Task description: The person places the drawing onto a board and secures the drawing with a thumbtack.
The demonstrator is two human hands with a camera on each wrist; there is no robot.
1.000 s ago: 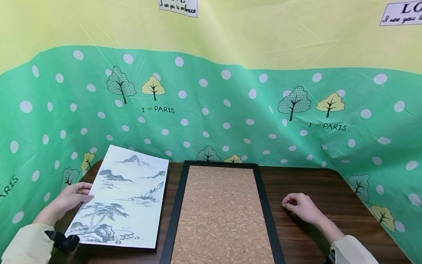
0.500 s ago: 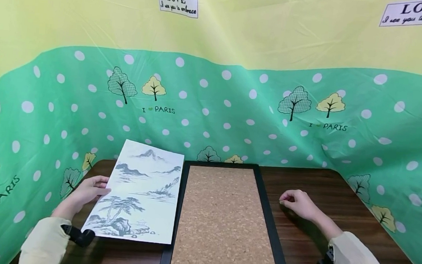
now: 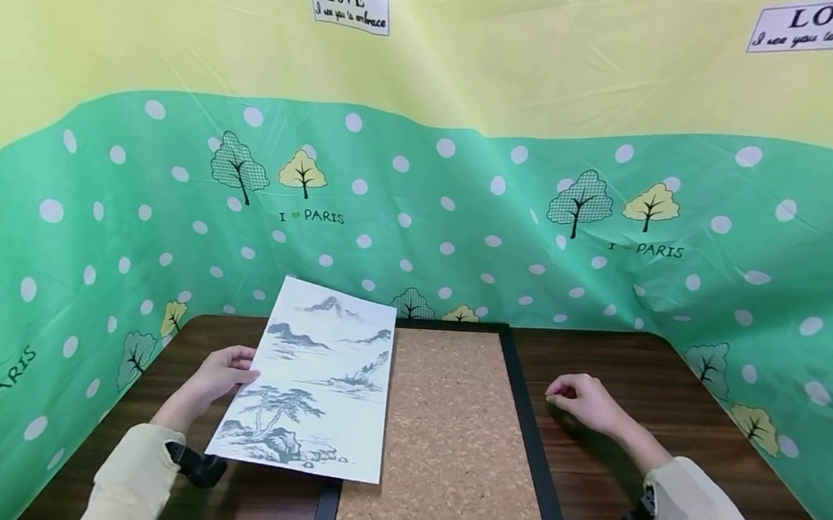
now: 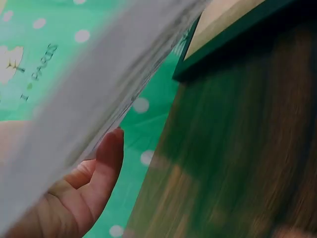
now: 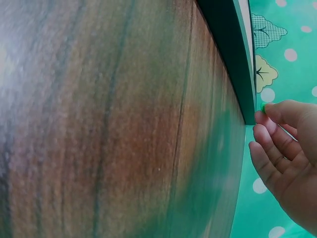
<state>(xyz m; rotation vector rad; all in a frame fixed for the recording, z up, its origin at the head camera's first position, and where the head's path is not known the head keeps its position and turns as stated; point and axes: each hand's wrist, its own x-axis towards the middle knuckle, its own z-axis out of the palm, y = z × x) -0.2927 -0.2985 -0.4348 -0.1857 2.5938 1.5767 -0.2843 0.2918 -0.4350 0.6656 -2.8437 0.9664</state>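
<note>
A white sheet with a grey ink landscape print [image 3: 324,376] is held at its left edge by my left hand [image 3: 224,371], thumb on the printed side and fingers behind. The sheet is raised and covers the left part of the framed corkboard [image 3: 460,437] in the head view. In the left wrist view the sheet [image 4: 89,99] is seen nearly edge-on, with the thumb against it. My right hand [image 3: 586,400] is just right of the corkboard's frame. Its thumb and index finger pinch a small bright green object [image 5: 263,106], mostly hidden by the fingertips.
The corkboard's black frame [image 3: 531,435] lies on a dark wooden table [image 3: 624,352]. A green and yellow printed cloth [image 3: 461,173] hangs behind and at both sides. Black wrist cameras [image 3: 198,464] sit at the sleeves.
My left hand has carried the landscape print rightward and up from the table's left side to over the corkboard's left edge. My right hand has shifted slightly left toward the frame.
</note>
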